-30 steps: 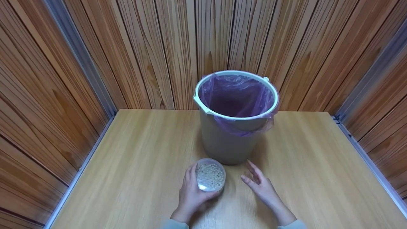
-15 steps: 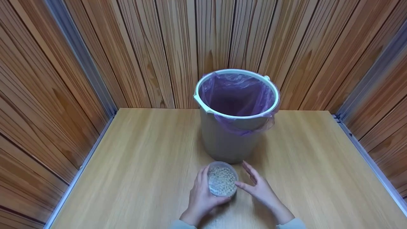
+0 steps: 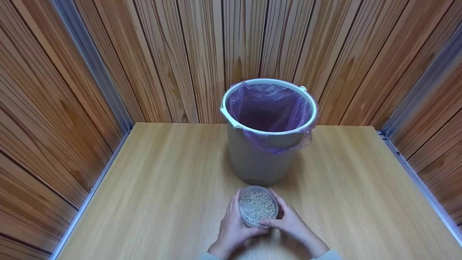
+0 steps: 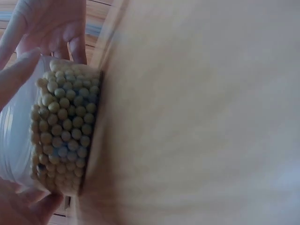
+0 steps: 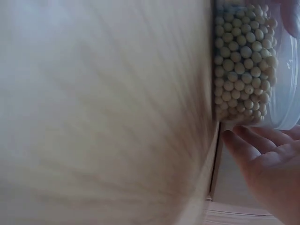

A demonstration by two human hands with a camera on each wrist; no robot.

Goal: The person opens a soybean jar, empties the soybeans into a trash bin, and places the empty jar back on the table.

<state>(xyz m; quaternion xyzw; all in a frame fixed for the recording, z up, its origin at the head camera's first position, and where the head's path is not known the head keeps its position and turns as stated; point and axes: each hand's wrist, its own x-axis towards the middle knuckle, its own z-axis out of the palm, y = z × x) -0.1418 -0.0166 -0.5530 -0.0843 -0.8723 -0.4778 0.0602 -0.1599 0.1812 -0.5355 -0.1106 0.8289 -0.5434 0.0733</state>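
A round clear plastic jar [image 3: 257, 206], partly filled with small pale yellow beans [image 5: 243, 61], sits on the wooden tabletop just in front of a bucket. My left hand [image 3: 232, 225] grips its left side, with fingers along the wall and thumb across the front. From the right, my right hand [image 3: 292, 222] holds the jar too, its thumb over the near rim and its fingers at the far right side. The left wrist view shows beans [image 4: 65, 122] pressed up against the clear wall, with headroom above them.
Behind the jar stands a tall grey-brown bucket [image 3: 252, 162] with a pale rim, lined with a purple plastic bag [image 3: 278, 144] folded over its edge. Wood-panelled walls [image 3: 195, 61] enclose the tabletop [image 3: 162, 187] at the back and both sides.
My left hand has shifted the jar to the right and slightly nearer. My right hand, apart from it before, has closed in on the jar's right side.
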